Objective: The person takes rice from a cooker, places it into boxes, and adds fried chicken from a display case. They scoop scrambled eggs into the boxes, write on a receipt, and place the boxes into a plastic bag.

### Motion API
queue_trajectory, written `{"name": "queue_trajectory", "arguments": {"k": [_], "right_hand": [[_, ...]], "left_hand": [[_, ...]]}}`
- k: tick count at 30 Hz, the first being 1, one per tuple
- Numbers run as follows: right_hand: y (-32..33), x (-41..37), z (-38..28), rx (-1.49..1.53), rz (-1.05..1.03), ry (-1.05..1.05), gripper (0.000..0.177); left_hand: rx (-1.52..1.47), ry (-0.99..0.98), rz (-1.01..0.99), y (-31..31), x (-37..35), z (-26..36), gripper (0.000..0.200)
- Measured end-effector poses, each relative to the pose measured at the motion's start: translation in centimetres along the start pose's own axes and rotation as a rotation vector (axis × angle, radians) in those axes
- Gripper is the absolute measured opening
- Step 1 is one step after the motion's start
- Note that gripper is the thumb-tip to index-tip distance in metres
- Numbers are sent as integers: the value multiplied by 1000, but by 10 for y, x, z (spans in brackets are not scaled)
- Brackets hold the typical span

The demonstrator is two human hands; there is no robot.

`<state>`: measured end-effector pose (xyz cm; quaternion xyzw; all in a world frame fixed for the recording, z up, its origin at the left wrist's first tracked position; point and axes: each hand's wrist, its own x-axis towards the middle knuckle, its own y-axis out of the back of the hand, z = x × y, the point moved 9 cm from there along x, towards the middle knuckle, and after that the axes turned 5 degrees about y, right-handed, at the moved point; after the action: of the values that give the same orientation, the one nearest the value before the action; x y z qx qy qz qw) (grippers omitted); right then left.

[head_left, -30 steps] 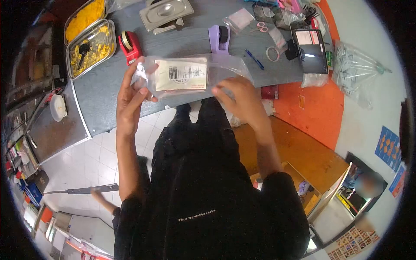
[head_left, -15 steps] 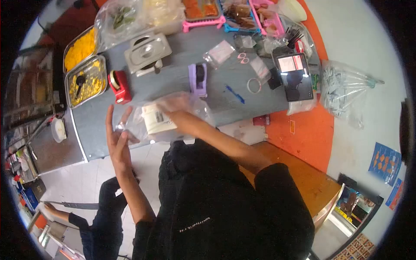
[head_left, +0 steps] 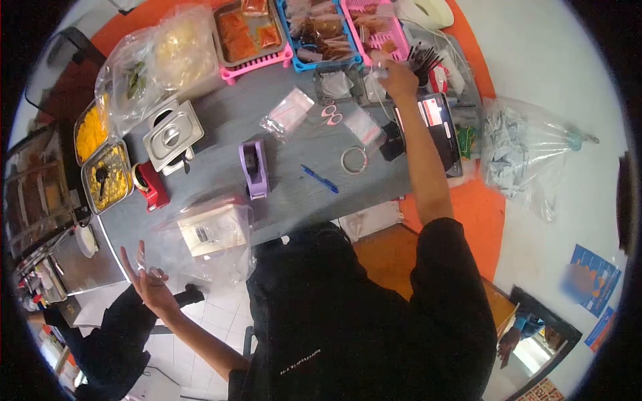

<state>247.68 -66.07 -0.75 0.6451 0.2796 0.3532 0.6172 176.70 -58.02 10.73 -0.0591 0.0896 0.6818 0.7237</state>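
My left hand (head_left: pixel 152 286) is at the table's front edge, two fingers stretched up and the others curled in. The curled fingers appear to pinch the edge of a clear plastic bag (head_left: pixel 231 264), which hangs partly over the edge. Inside or under the plastic shows a flat cream-coloured packet (head_left: pixel 224 230) with a dark printed patch. My right arm is stretched to the back right. There my right hand (head_left: pixel 400 81) is closed beside a small clear container (head_left: pixel 373 90), its fingertips at something pale and see-through that I cannot make out.
A purple tape dispenser (head_left: pixel 253 170), red tape dispenser (head_left: pixel 152 187), blue pen (head_left: pixel 319 179), scissors (head_left: pixel 330 113) and tape roll (head_left: pixel 354 160) lie about. A tablet (head_left: pixel 438 137) stands right. Pink (head_left: pixel 384 33) and blue baskets (head_left: pixel 321 65) line the back. Another person (head_left: pixel 117 334) is lower left.
My right hand has left the bag and moved to the back right. My left hand and the bag have come lower in view. The whole view has shifted, and the other person has moved.
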Motion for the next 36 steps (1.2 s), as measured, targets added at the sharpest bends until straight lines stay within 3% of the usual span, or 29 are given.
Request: {"name": "queue_trajectory", "arguments": {"k": [2,5,7,8,10,11,13,14,15,16,18,19,21,24,25,30,33,36], "right_hand": [[-23,3,12,-87,-50,11,19],[-40,9,32,-93,46,43,23],[67,-20,3,177,684,368,17],[81,-23,2,181,680,371,17],[67,-11,38,1025,368,38,5],[77,-8,39,1022,367,32,5],[63,-2,46,1246,154,-172,17],[52,6,53,1246,156,-173,17],[28,19,30,562,-121,193,13],[-13,11,17,-153,-369,517,22],[-26,3,15,176,-291,207,32],[-38,-2,6,174,-289,206,32],[-31,-3,5,151,59,111,36],[-59,0,15,386,96,24,40],[-87,7,27,371,55,50,33],[-76,6,29,214,182,123,31],[-79,-1,44,319,65,-4,28],[-48,-6,25,183,207,181,23]], "left_hand": [[62,-12,43,-1,2,2,71],[136,-4,46,-8,5,9,67],[153,-8,66,-8,6,11,71],[167,-10,77,-8,6,12,74],[142,-6,80,-9,7,12,73],[140,6,73,-7,8,10,73],[140,20,62,-6,11,7,72],[144,12,68,-6,12,7,72],[147,2,75,-6,13,7,72],[144,-1,73,-7,13,8,72],[130,-10,55,-11,14,9,70],[126,-11,53,-12,14,8,70],[104,-18,51,-10,15,6,69],[129,2,17,-7,14,5,71],[134,0,34,-5,13,7,71],[92,16,23,1,8,3,68],[70,-20,102,-3,6,6,71],[61,-23,88,-3,5,8,72]]}}
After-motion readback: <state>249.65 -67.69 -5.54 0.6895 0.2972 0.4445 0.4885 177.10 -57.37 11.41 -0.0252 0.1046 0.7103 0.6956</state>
